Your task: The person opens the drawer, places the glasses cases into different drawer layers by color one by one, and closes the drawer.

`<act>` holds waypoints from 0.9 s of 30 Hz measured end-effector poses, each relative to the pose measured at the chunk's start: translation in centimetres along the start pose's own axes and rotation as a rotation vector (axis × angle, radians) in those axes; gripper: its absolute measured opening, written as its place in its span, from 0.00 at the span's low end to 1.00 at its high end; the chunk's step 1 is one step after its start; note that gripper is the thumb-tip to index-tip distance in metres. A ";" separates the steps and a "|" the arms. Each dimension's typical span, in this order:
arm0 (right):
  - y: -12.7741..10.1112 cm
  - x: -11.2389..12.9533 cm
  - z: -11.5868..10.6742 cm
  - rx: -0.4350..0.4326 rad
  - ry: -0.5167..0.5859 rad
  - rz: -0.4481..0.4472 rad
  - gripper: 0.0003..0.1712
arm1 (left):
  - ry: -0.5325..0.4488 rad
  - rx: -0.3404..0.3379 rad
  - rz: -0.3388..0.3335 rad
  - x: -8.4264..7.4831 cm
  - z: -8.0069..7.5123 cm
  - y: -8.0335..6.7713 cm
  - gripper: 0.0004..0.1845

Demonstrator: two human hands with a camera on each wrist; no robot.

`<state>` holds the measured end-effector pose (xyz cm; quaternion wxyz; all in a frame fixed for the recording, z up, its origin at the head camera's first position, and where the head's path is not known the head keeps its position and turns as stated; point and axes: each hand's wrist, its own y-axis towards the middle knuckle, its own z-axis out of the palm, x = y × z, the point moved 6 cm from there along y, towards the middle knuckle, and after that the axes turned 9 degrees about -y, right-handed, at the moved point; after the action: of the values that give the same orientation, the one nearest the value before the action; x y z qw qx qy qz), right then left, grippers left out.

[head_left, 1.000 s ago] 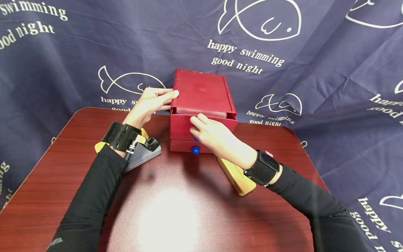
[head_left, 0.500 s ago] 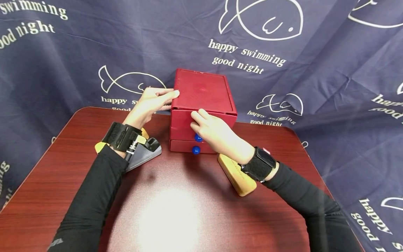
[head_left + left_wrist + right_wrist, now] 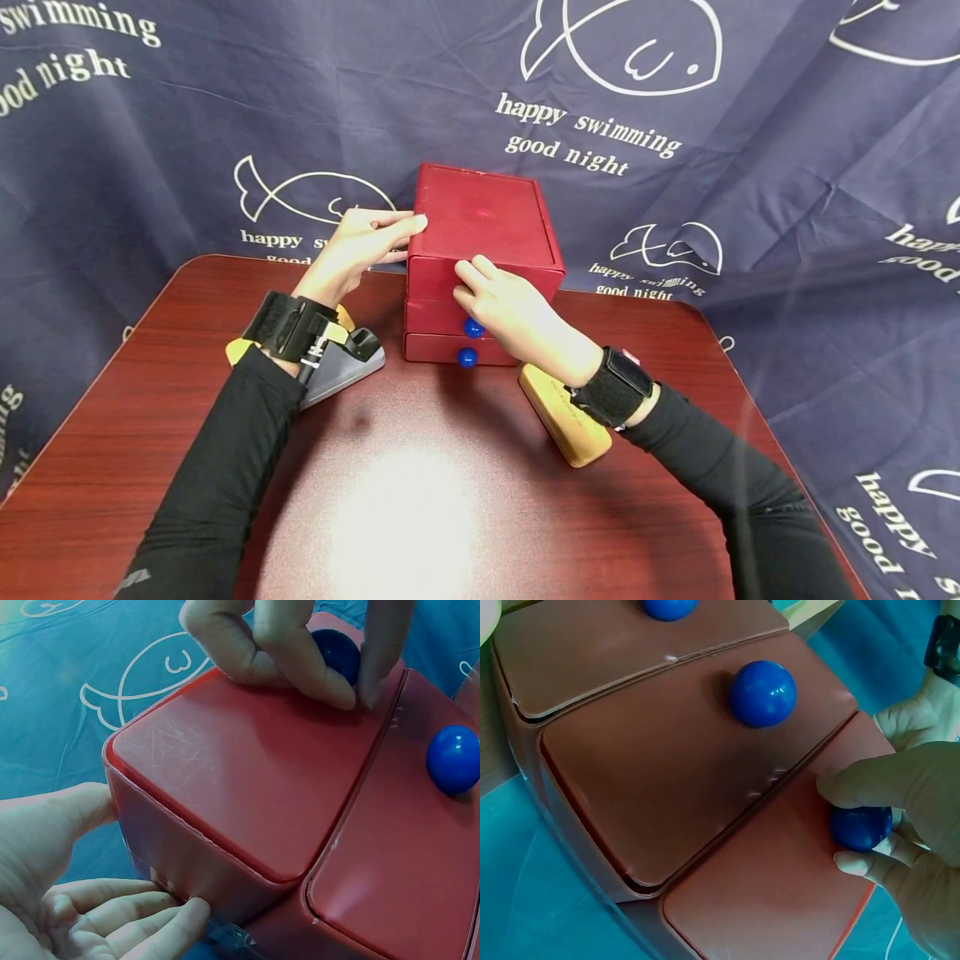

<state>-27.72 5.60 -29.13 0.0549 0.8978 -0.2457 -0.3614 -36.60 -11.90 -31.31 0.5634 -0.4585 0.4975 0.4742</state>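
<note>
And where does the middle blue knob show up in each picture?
Head: middle knob near the centre, by the right hand.
Left wrist: middle knob at the right edge, about mid-height.
Right wrist: middle knob in the upper half, right of centre.
Shared landmark: the right hand, in all three, pinching the top knob.

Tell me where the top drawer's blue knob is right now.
In the right wrist view, the blue knob sits right of centre, pinched in the person's right grip on the red top drawer; the grip hides it from the head view.
</note>
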 end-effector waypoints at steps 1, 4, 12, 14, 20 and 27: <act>0.0 0.0 0.0 0.002 -0.003 0.001 0.09 | -0.001 0.000 0.001 0.0 0.0 0.0 0.35; 0.0 0.1 0.0 0.002 -0.025 -0.003 0.10 | -0.002 0.003 0.005 0.0 0.0 0.0 0.35; -0.2 0.4 0.1 -0.037 -0.070 -0.024 0.08 | -0.002 0.006 0.009 0.0 0.0 0.0 0.34; -0.2 0.3 0.2 -0.043 -0.067 -0.027 0.07 | 0.002 0.009 0.013 0.0 0.0 0.0 0.34; -0.4 0.2 0.2 -0.054 -0.056 -0.042 0.09 | 0.007 0.006 0.019 0.0 0.0 0.0 0.34; -0.6 0.1 0.3 -0.064 -0.034 -0.037 0.09 | 0.007 0.001 0.005 0.0 0.0 0.0 0.34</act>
<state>-27.67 6.10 -29.56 0.0726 0.8937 -0.2183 -0.3852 -36.63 -11.84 -31.36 0.5606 -0.4589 0.5008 0.4736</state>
